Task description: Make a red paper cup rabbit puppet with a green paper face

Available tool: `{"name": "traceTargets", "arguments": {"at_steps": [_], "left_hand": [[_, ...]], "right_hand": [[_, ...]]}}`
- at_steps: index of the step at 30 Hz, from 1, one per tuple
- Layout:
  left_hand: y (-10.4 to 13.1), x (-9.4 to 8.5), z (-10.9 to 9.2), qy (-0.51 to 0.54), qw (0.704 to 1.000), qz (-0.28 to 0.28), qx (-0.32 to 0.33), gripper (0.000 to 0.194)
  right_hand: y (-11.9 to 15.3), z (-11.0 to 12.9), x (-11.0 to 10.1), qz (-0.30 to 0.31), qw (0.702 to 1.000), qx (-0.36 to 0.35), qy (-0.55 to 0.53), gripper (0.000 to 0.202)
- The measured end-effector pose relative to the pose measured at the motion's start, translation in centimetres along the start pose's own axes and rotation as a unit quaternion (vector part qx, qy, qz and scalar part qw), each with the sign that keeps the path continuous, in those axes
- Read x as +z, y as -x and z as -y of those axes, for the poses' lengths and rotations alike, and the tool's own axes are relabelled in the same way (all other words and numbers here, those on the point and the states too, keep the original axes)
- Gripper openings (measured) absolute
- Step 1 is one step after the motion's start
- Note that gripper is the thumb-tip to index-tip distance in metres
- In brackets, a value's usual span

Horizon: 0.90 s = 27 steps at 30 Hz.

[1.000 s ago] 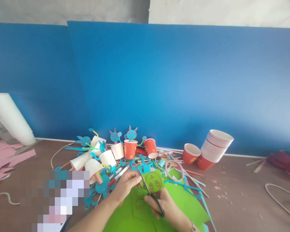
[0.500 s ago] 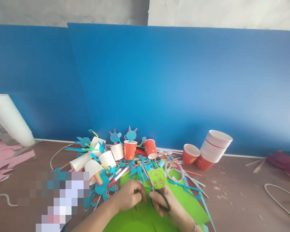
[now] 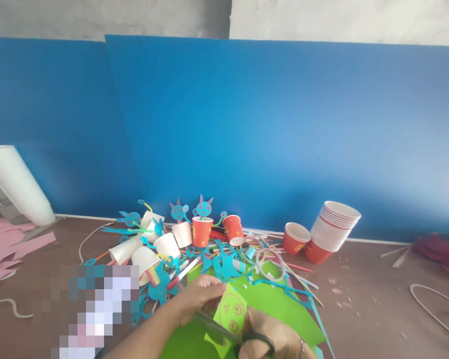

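Now the left hand [image 3: 200, 298] pinches an edge of the face-drawn green card [image 3: 231, 310], while the right hand [image 3: 271, 335] curls around the scissors [image 3: 224, 329], their blurred blades swung leftward from pointing away. Smooth green sheets [image 3: 284, 304] spread beneath; farther right, scrap-flecked brown tabletop [image 3: 370, 304] stretches past ribbed stacked cups [image 3: 333, 228].

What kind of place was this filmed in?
Probably a craft work table, perhaps in a classroom or workshop, though the room itself is hard to tell. Showing it: green paper and scissors, a tall stack of paper cups, and blue cut-out faces.
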State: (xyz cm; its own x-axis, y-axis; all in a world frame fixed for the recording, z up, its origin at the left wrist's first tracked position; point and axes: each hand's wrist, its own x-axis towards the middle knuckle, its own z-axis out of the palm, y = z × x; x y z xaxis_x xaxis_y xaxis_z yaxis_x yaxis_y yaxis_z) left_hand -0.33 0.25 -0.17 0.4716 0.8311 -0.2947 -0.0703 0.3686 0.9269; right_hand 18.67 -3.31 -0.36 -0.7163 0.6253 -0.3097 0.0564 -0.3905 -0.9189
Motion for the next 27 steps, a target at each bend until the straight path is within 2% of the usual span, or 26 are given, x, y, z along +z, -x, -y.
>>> {"name": "traceTargets", "arguments": {"at_steps": [4,8,10,12,15,17,19,21,24,27], "left_hand": [[0.3,-0.5,-0.1,0.028,0.998,0.007,-0.054,0.031],[-0.3,-1.1,-0.1,0.079,0.996,-0.037,-0.034,0.025],[-0.7,-1.4,-0.1,0.108,0.992,-0.065,-0.01,0.025],[-1.1,-1.5,-0.2,0.132,0.987,-0.093,0.022,0.027],[-1.2,-1.4,-0.5,0.153,0.977,-0.127,0.07,0.028],[-1.0,-0.9,-0.7,0.164,0.972,-0.141,0.095,0.029],[-0.9,-0.3,-0.7,0.18,0.965,-0.153,0.115,0.03],[-0.7,0.4,-0.6,0.201,0.958,-0.163,0.127,0.033],[-0.3,1.2,-0.3,0.21,0.95,-0.18,0.143,0.034],[-0.1,1.7,0.1,0.2,0.95,-0.194,0.143,0.034]], "right_hand": [[0.2,0.3,0.1,0.006,1.0,-0.006,0.001,0.037],[0.0,0.0,-0.3,0.025,0.999,-0.012,-0.021,0.035],[-0.5,-0.6,-0.5,0.028,0.997,-0.04,-0.067,0.035],[-1.2,-1.1,-0.7,-0.025,0.988,-0.106,-0.107,0.044],[-2.1,-1.4,-0.9,-0.182,0.953,-0.215,-0.116,0.041],[-2.5,-1.3,-1.0,-0.264,0.927,-0.252,-0.088,0.037],[-2.7,-1.1,-1.0,-0.295,0.92,-0.253,-0.047,0.038],[-2.8,-1.1,-0.7,-0.285,0.931,-0.227,-0.007,0.04],[-3.1,-1.2,0.3,-0.237,0.954,-0.182,0.038,0.048],[-3.4,-1.1,1.3,-0.212,0.96,-0.174,0.057,0.052]]}}
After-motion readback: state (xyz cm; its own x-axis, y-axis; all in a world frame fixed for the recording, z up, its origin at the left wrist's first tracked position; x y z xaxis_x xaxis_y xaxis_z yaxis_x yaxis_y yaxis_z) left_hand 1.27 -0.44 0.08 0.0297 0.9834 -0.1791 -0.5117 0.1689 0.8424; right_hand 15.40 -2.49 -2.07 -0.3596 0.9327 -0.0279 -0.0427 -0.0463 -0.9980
